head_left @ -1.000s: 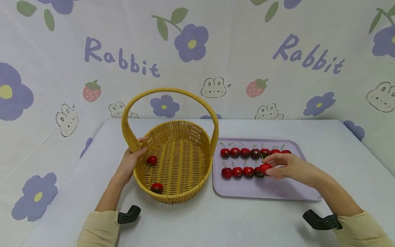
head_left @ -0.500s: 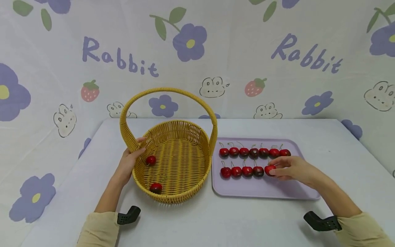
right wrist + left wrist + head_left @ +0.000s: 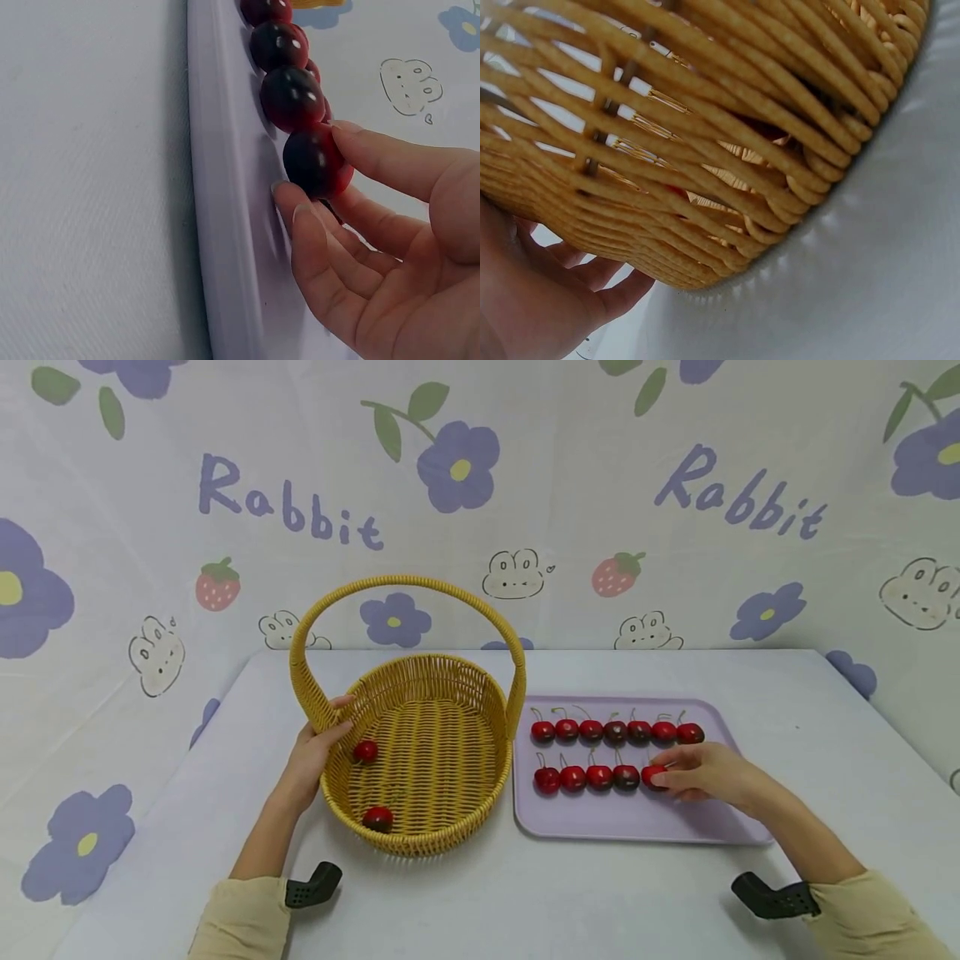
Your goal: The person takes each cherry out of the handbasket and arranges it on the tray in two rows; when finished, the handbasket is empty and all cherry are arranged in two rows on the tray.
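Observation:
My left hand grips the left side of a yellow woven basket where the tall handle meets the rim. In the left wrist view, its fingers lie against the outside of the weave. Two cherries, a small one and a larger one, lie inside along the basket's left part. Over the lilac tray, my right hand pinches a dark red cherry between thumb and fingers. That cherry is at the right end of the front row, close beside its neighbour.
A back row of several cherries, stems upward, runs along the tray's far side. Basket and tray stand side by side on a white table. Behind them hangs a white cloth printed with flowers and rabbits.
My right hand has moved a little right and down with its cherry, from in front of the fourth front-row cherry to the row's end. The left hand keeps its grip on the basket.

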`<state>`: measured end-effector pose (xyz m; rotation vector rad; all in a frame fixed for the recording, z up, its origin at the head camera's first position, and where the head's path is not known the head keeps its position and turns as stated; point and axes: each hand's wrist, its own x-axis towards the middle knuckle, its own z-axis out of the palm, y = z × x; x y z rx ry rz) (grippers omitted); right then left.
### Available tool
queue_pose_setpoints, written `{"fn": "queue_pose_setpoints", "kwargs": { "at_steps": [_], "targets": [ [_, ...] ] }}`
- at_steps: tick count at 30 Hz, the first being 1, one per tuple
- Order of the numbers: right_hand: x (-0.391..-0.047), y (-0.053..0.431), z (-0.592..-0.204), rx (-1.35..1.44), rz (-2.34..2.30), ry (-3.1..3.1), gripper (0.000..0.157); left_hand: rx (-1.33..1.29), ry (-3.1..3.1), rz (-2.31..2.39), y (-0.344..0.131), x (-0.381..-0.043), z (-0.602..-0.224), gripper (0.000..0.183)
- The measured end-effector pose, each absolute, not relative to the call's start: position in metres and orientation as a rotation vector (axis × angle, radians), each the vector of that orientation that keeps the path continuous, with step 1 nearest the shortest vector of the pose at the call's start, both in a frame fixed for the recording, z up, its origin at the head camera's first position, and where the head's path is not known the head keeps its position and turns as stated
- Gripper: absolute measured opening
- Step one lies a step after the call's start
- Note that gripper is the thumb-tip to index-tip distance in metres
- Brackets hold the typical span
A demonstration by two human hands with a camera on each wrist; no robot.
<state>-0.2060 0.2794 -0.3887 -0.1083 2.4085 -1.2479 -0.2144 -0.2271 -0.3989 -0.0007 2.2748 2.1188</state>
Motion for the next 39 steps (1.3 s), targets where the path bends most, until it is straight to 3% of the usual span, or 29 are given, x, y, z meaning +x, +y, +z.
{"fn": "queue_pose_setpoints", "kwargs": {
  "at_steps": [39],
  "targets": [
    [-0.2059, 0.2791, -0.3872, -0.103, -1.276, 2.407, 0.046, -0.03, 2.29, 2.116, -0.2258, -0.2156, -0.4002, 0.044]
  ]
}}
